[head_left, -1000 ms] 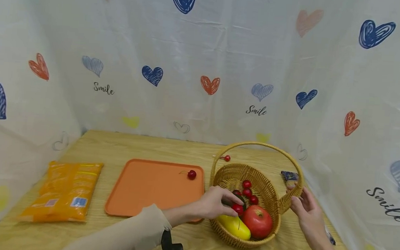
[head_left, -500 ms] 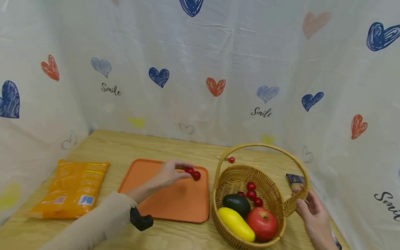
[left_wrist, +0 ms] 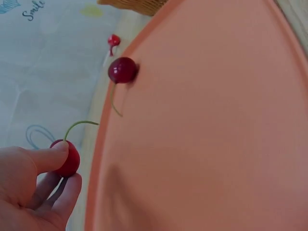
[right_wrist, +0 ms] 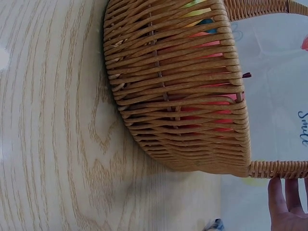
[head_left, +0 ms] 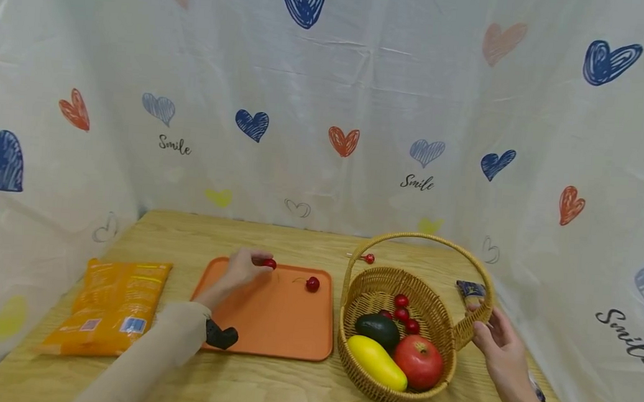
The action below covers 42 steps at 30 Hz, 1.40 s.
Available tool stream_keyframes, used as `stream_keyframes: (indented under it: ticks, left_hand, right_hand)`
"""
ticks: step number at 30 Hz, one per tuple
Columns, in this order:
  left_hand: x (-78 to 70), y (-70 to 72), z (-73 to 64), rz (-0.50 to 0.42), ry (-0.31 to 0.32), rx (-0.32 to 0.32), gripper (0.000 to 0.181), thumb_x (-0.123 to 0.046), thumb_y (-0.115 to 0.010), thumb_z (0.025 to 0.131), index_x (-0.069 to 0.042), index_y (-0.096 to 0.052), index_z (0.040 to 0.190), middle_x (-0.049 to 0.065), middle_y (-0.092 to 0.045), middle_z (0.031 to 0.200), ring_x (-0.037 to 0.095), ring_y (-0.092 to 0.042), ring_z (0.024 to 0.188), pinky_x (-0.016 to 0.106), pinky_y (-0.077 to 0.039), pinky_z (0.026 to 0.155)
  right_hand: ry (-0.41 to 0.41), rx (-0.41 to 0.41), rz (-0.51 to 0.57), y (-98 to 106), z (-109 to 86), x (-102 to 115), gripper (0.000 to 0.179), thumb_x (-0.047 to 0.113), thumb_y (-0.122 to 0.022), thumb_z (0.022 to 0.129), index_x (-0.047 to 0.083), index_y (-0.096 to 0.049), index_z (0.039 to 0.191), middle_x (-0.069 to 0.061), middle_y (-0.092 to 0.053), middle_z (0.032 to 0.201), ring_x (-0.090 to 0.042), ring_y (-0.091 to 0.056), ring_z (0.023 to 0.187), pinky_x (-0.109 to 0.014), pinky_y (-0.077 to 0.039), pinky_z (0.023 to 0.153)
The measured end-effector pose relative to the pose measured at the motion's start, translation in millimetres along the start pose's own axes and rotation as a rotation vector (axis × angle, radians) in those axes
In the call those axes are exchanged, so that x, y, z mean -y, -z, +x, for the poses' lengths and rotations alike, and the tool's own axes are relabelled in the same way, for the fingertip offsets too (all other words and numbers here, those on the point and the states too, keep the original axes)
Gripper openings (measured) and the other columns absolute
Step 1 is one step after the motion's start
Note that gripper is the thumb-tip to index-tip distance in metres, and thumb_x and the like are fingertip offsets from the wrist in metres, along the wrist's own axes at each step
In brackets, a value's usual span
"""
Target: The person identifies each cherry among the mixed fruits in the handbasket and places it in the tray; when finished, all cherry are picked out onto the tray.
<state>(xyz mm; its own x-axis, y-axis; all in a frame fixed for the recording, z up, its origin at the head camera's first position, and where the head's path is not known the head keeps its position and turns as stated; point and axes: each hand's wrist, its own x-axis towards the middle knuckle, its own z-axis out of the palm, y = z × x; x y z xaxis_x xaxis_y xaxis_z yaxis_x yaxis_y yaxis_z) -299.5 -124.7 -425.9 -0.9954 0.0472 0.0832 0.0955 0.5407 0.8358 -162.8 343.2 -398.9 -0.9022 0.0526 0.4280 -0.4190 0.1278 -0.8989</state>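
Note:
My left hand pinches a red cherry between thumb and fingers, its green stem sticking up. It hovers over the far left part of the orange tray. A second cherry lies on the tray near its far right corner. Beside the tray stands a wicker basket holding an avocado, a yellow mango-like fruit, a pomegranate and several cherries. At the basket's right side, my right hand holds the lower end of the handle, thumb in front.
An orange plastic packet lies on the table left of the tray. Behind the basket is a small red item with a thin stick. A dark blue packet lies partly behind my right hand. Heart-printed sheeting surrounds the table.
My left hand has moved from inside the basket, left across the tray, carrying a cherry past the one lying there. My right hand stays at the handle.

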Motion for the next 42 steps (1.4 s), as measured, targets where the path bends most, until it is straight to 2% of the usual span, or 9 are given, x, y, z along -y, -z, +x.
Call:
stream_keyframes:
  ticks: [5, 10, 21, 25, 30, 34, 36, 39, 42]
  left_hand:
    - [10.7, -10.0, 3.1, 0.036, 0.026, -0.004, 0.033, -0.005, -0.072, 0.084, 0.0, -0.067, 0.115, 0.016, -0.066, 0.108, 0.033, -0.059, 0.102, 0.044, -0.049, 0.086]
    - [19.8, -17.5, 6.0, 0.092, 0.025, -0.009, 0.03, -0.006, -0.072, 0.084, 0.0, -0.068, 0.113, 0.015, -0.066, 0.106, 0.033, -0.058, 0.102, 0.044, -0.049, 0.085]
    - [21.4, -22.8, 5.3, 0.111, 0.054, 0.008, 0.034, -0.008, -0.07, 0.085, 0.0, -0.065, 0.118, 0.016, -0.065, 0.11, 0.033, -0.057, 0.104, 0.043, -0.049, 0.085]
    - [17.9, -17.7, 4.3, 0.091, 0.023, 0.024, 0.043, -0.007, -0.069, 0.087, 0.002, -0.058, 0.127, 0.02, -0.061, 0.117, 0.034, -0.056, 0.106, 0.044, -0.049, 0.085]
    - [-3.9, -11.4, -8.9, 0.025, -0.084, 0.027, 0.047, -0.009, -0.068, 0.087, -0.001, -0.054, 0.131, 0.021, -0.056, 0.125, 0.034, -0.056, 0.109, 0.044, -0.05, 0.086]
    - [-34.2, -20.8, -28.2, -0.074, -0.179, 0.079, 0.04, -0.013, -0.07, 0.087, -0.005, -0.061, 0.124, 0.012, -0.063, 0.116, 0.026, -0.06, 0.104, 0.038, -0.051, 0.083]
    - [-50.7, -30.8, -38.7, -0.164, -0.212, 0.13, 0.035, -0.014, -0.071, 0.086, -0.005, -0.064, 0.119, 0.01, -0.065, 0.111, 0.024, -0.061, 0.101, 0.034, -0.052, 0.081]
    - [-75.5, -50.1, -55.1, -0.271, -0.254, 0.248, 0.031, -0.016, -0.07, 0.087, -0.005, -0.065, 0.115, 0.009, -0.065, 0.107, 0.021, -0.061, 0.099, 0.031, -0.051, 0.082]
    - [-98.8, -71.2, -70.9, -0.318, -0.285, 0.384, 0.03, -0.017, -0.07, 0.087, -0.006, -0.066, 0.114, 0.007, -0.065, 0.105, 0.017, -0.06, 0.097, 0.027, -0.05, 0.082]
  right_hand:
    - [-0.006, -0.011, -0.012, -1, -0.1, 0, 0.038, 0.0, -0.046, 0.098, 0.008, -0.045, 0.135, 0.008, -0.058, 0.119, -0.004, -0.057, 0.105, -0.018, -0.05, 0.08]
    - [-0.016, -0.012, -0.031, -2, -0.6, 1, 0.037, 0.001, -0.046, 0.098, 0.007, -0.045, 0.135, 0.009, -0.057, 0.118, -0.004, -0.057, 0.104, -0.018, -0.05, 0.08]
    - [-0.015, -0.022, -0.025, -1, -3.8, -1, 0.037, 0.0, -0.046, 0.098, 0.007, -0.045, 0.135, 0.009, -0.057, 0.119, -0.003, -0.057, 0.105, -0.018, -0.049, 0.081]
    - [-0.023, -0.016, -0.031, -1, -2.5, -1, 0.038, 0.002, -0.046, 0.099, 0.008, -0.044, 0.136, 0.009, -0.057, 0.12, -0.004, -0.056, 0.106, -0.018, -0.049, 0.082]
    - [-0.014, -0.011, -0.041, 0, 0.6, 1, 0.038, 0.002, -0.046, 0.099, 0.007, -0.044, 0.137, 0.009, -0.057, 0.121, -0.003, -0.055, 0.108, -0.018, -0.049, 0.082]
    - [-0.012, -0.013, -0.048, 1, 0.8, 2, 0.039, 0.002, -0.046, 0.099, 0.008, -0.044, 0.137, 0.009, -0.056, 0.12, -0.002, -0.055, 0.108, -0.017, -0.049, 0.081]
    - [-0.013, -0.015, -0.049, 1, 0.5, 1, 0.038, 0.003, -0.047, 0.099, 0.007, -0.044, 0.137, 0.008, -0.056, 0.12, -0.002, -0.055, 0.107, -0.017, -0.049, 0.081]
    - [-0.012, -0.016, -0.046, 1, 0.0, 0, 0.038, 0.003, -0.047, 0.099, 0.006, -0.045, 0.136, 0.005, -0.056, 0.121, -0.003, -0.056, 0.107, -0.017, -0.049, 0.081]
    - [-0.012, -0.012, -0.039, 1, -0.4, -1, 0.038, 0.003, -0.047, 0.099, 0.006, -0.044, 0.136, 0.004, -0.055, 0.121, -0.004, -0.056, 0.108, -0.018, -0.049, 0.082]
